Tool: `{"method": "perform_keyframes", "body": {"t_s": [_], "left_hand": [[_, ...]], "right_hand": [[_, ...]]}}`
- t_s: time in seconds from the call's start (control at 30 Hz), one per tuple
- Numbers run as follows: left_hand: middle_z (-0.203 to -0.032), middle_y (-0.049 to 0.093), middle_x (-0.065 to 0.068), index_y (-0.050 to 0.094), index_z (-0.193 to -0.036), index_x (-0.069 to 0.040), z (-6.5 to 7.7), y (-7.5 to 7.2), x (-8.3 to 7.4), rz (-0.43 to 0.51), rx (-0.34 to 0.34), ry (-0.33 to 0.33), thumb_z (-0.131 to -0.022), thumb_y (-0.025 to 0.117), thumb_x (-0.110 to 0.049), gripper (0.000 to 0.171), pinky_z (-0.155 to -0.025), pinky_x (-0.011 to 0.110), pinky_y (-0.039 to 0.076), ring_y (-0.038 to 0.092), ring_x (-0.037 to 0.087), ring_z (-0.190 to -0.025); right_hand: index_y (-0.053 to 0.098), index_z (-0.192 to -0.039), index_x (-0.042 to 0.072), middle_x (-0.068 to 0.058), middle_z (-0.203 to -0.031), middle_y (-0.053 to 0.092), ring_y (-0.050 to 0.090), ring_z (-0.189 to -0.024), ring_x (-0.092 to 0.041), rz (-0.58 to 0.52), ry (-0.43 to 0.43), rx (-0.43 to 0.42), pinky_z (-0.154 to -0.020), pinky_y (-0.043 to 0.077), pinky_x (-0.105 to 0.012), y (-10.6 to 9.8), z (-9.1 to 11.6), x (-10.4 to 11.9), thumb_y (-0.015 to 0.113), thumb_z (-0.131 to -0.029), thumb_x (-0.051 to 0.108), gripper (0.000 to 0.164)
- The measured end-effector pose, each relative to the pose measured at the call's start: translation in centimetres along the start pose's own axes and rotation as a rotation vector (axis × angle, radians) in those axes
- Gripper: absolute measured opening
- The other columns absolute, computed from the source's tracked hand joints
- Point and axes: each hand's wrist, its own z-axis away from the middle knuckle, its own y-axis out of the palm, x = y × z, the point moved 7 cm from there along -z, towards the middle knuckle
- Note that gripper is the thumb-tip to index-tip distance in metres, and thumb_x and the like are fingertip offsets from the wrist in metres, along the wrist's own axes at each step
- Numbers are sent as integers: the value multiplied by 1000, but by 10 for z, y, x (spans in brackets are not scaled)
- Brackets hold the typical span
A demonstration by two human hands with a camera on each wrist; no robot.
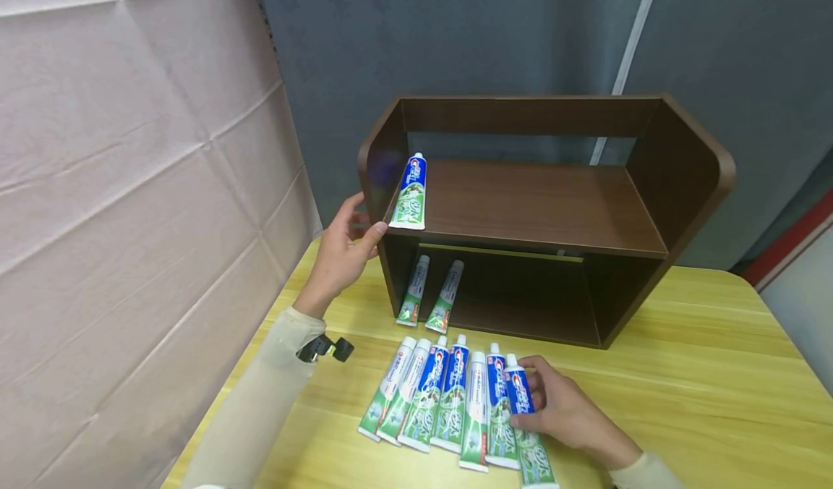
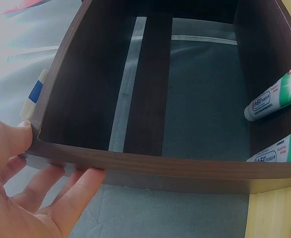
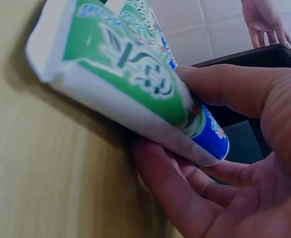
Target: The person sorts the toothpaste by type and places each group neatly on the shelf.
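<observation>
My right hand point(image 1: 565, 411) grips the rightmost toothpaste tube point(image 1: 532, 451), blue and green, at the right end of a row on the table. In the right wrist view, the thumb lies on one face of this tube point(image 3: 135, 74) and fingers pass beneath it. My left hand point(image 1: 345, 250) holds the left side panel of a dark brown shelf point(image 1: 520, 239), thumb at the front edge and fingers along the outer side. A blue-and-green tube point(image 1: 411, 192) lies on the upper board by that thumb. Two white-and-green tubes point(image 1: 413, 290) lie in the lower compartment's left part.
Several toothpaste tubes, blue-green and white-green, lie side by side on the wooden table point(image 1: 703, 373), caps toward the shelf, among them a white-green tube point(image 1: 476, 409). A grey curtain point(image 1: 507, 33) hangs behind the shelf. A pale cloth wall point(image 1: 130, 185) borders the left side.
</observation>
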Motion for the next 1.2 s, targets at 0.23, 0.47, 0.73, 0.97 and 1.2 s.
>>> {"method": "perform_keyframes", "body": {"t_s": [0.23, 0.47, 0.73, 0.97, 1.2], "left_hand": [[-130, 62, 15, 44, -158, -33, -1, 1, 1, -3, 4, 3, -104, 69, -34, 59, -84, 48, 66, 72, 35, -114], [-130, 61, 15, 44, -158, -35, -1, 1, 1, -6, 0, 1, -104, 69, -35, 59, -84, 50, 66, 71, 35, -115], [-130, 61, 15, 43, -158, -34, -1, 0, 2, -7, -2, -5, -104, 69, -35, 60, -84, 50, 66, 71, 35, -116], [-130, 61, 16, 43, -159, -32, -1, -2, 3, -10, -7, -12, -104, 70, -34, 61, -84, 51, 66, 71, 36, -117], [-133, 60, 15, 42, -159, -34, -1, 1, 2, 3, 3, -13, -104, 69, -37, 60, -86, 52, 65, 70, 36, -118]], "right_hand": [[42, -156, 8, -5, -109, 65, 58, -88, -19, -10, -46, 14, -69, 52, -25, -1, 5, 4, 97, -73, 24, 102], [40, -158, 7, -7, -104, 71, 62, -83, -21, -59, -67, 46, -66, 54, -27, 1, 8, 2, 95, -77, 25, 99], [44, -155, 4, -7, -102, 69, 63, -80, -19, -77, -93, 34, -65, 55, -27, 2, 7, 2, 94, -77, 24, 94], [46, -154, 8, -10, -103, 65, 60, -77, -14, -115, -150, 5, -66, 55, -27, -5, 10, 12, 93, -79, 24, 90], [45, -154, 7, -13, -103, 66, 63, -74, -16, -198, -144, 22, -66, 58, -28, -10, 10, 22, 92, -80, 18, 88]]}}
